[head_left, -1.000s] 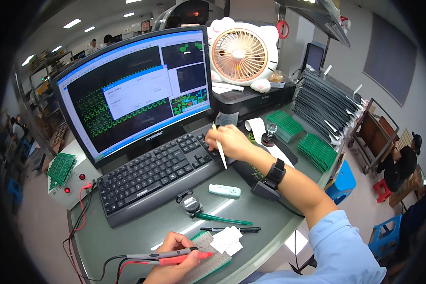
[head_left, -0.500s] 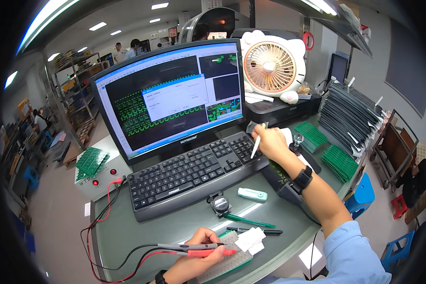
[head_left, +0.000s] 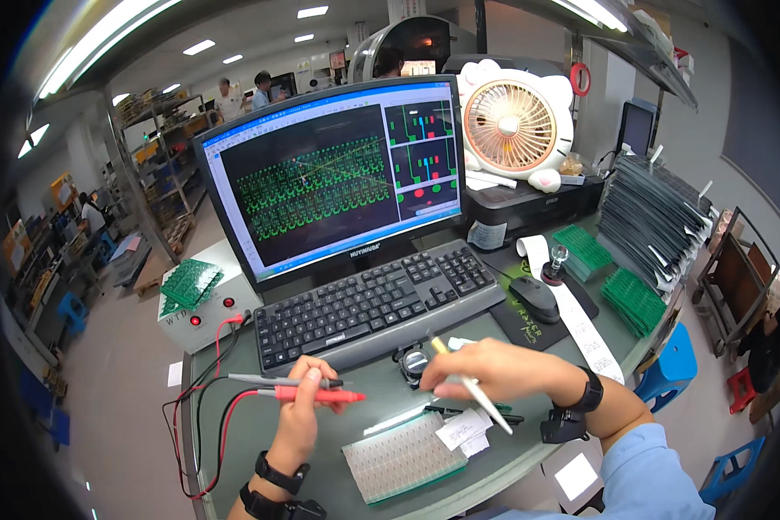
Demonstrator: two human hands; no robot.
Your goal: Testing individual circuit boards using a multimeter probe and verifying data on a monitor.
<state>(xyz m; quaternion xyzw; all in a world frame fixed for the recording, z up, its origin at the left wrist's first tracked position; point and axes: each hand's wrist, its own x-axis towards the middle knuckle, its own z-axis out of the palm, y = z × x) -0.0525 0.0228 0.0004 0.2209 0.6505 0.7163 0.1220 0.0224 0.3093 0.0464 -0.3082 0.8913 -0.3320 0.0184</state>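
My left hand (head_left: pixel 296 416) is closed round two test probes, a red probe (head_left: pixel 325 394) and a grey probe (head_left: pixel 273 380). Their tips point right, above the desk and apart from the panel. Below them lies a pale circuit board panel (head_left: pixel 399 464) with rows of small marks and a green edge. White paper slips (head_left: pixel 464 430) rest on its right part. My right hand (head_left: pixel 516 371), fingers bent, grips a slim white pen-like stick (head_left: pixel 488 404) with a yellowish end, over the desk beyond the slips. Dark pens underneath are partly hidden by it.
Beyond my hands are a keyboard (head_left: pixel 381 299), a round black-rimmed device (head_left: pixel 414 363) and a monitor (head_left: pixel 312 195). A mouse (head_left: pixel 536 297) and paper strip (head_left: pixel 591 340) sit at right, near stacked green boards (head_left: pixel 633 299). Probe leads (head_left: pixel 212 433) run to a white box (head_left: pixel 182 329) at left.
My right hand has left the keyboard and come nearer with the white stick. My left hand has lifted the probes off the panel, up and left. A dialog window is gone from the monitor.
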